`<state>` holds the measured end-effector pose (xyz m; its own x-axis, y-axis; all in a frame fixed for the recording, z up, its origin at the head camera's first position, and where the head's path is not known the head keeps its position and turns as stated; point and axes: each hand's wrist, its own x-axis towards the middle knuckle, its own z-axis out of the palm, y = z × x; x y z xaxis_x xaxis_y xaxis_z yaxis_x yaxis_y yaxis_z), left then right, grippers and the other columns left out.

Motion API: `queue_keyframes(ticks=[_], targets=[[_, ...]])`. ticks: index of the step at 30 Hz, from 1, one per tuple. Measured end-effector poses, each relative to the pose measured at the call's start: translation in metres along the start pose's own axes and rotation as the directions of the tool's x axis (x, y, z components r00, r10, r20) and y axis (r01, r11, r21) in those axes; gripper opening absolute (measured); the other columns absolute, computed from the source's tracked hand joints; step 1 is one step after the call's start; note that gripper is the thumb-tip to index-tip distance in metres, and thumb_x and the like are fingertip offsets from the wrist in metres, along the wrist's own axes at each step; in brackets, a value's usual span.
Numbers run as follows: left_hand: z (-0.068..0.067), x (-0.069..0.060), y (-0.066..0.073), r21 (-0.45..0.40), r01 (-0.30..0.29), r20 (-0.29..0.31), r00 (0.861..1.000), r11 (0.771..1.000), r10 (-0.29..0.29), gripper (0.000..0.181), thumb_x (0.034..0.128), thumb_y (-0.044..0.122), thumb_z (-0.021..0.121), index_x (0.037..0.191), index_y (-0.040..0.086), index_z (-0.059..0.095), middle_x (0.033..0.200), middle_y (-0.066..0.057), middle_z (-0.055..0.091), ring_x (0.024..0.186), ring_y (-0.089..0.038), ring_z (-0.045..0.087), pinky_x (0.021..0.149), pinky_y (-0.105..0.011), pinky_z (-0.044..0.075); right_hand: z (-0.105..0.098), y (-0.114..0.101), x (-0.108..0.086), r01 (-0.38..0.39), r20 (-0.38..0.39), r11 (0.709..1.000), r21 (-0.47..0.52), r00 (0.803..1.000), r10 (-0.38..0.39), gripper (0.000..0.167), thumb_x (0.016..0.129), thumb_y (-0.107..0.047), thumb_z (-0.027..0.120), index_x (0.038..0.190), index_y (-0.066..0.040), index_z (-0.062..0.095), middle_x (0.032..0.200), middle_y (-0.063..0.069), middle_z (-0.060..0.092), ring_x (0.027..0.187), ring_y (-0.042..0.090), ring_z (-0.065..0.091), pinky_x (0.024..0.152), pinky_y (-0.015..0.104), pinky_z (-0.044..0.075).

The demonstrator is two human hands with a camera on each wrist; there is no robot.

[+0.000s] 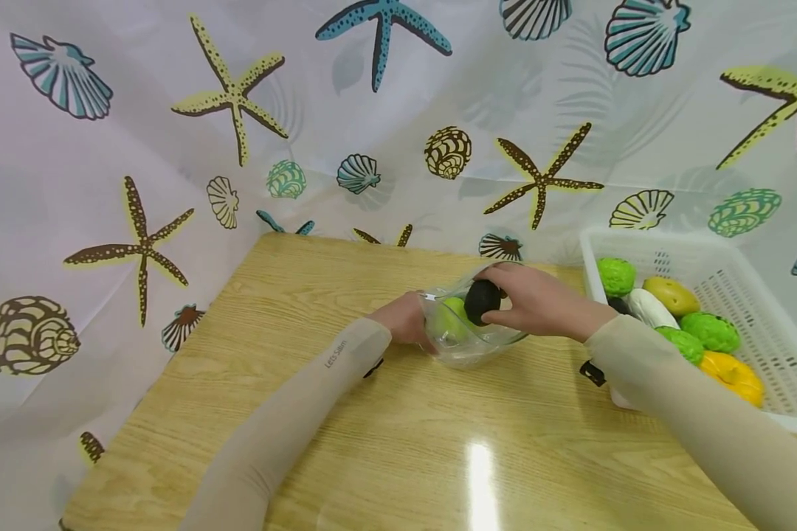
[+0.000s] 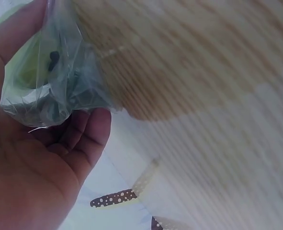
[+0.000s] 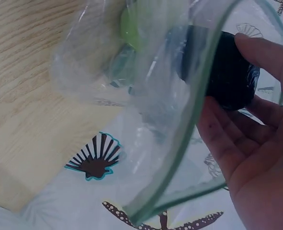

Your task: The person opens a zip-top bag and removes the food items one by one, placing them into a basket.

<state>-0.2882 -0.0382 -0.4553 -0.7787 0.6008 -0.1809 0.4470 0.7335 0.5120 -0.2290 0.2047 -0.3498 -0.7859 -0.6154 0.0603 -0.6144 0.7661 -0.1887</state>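
Observation:
A clear zip bag [image 1: 468, 358] with a green seal strip lies on its side above the table, its mouth facing right. My left hand [image 1: 401, 318] grips the bag's closed end, thumb on one side and fingers curled under the other in the left wrist view. Through the plastic shows a bright green rounded thing [image 1: 450, 318]. My right hand [image 1: 538, 301] holds a dark, rounded, avocado-like thing [image 1: 482, 301] between thumb and fingers at the bag's mouth. In the right wrist view the dark thing [image 3: 232, 72] is partly behind the green seal strip [image 3: 194, 115].
A white plastic basket [image 1: 757, 295] stands at the right. Inside are several green knobbly pieces [image 1: 711, 332], a yellow potato-like piece [image 1: 671, 296], a white one [image 1: 651, 308] and an orange-yellow pumpkin-like one [image 1: 733, 376]. A patterned curtain [image 1: 385, 118] hangs behind the wooden table [image 1: 398, 442].

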Motion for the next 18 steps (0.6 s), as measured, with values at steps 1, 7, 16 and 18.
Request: queue_keyframes(ticks=[1,7,16,18], targets=[[0.0,0.0,0.001,-0.004,-0.007,0.002,1.0,1.0,0.007,0.066,0.0621,0.027,0.099,0.121,0.023,0.069,0.129,0.005,0.064,0.117,-0.012,0.058,0.107,-0.03,0.045,-0.003,0.0,-0.003,0.006,-0.003,1.0,0.001,1.0,-0.006,0.059,0.087,-0.034,0.08,0.134,-0.007,0.058,0.13,0.012,0.062,0.11,0.027,0.063,0.086,0.042,0.056],[-0.001,0.0,0.005,0.019,0.012,0.027,1.0,1.0,-0.013,0.07,0.0644,0.031,0.097,0.127,0.023,0.067,0.133,0.002,0.062,0.121,-0.015,0.055,0.11,-0.032,0.043,-0.026,-0.001,-0.029,-0.005,-0.02,0.997,0.078,1.0,0.007,0.057,0.088,-0.032,0.079,0.136,-0.009,0.057,0.125,0.01,0.063,0.091,0.02,0.063,0.075,0.035,0.053],[0.0,-0.003,0.011,0.06,0.162,0.066,0.984,0.985,-0.166,0.085,0.0681,0.039,0.094,0.141,0.02,0.055,0.141,-0.002,0.051,0.129,-0.021,0.047,0.115,-0.039,0.038,-0.065,0.02,-0.091,-0.158,-0.191,0.974,0.165,0.963,0.189,0.054,0.084,-0.03,0.084,0.133,-0.02,0.062,0.11,-0.001,0.068,0.086,0.012,0.064,0.071,0.023,0.053],[0.0,-0.006,0.012,0.059,0.189,0.068,0.979,0.98,-0.193,0.085,0.069,0.038,0.094,0.142,0.018,0.055,0.14,-0.002,0.051,0.128,-0.021,0.048,0.115,-0.039,0.038,-0.069,0.031,-0.105,-0.22,-0.214,0.964,0.151,0.945,0.249,0.055,0.084,-0.03,0.084,0.134,-0.019,0.063,0.109,0.001,0.069,0.084,0.01,0.064,0.071,0.018,0.051]])
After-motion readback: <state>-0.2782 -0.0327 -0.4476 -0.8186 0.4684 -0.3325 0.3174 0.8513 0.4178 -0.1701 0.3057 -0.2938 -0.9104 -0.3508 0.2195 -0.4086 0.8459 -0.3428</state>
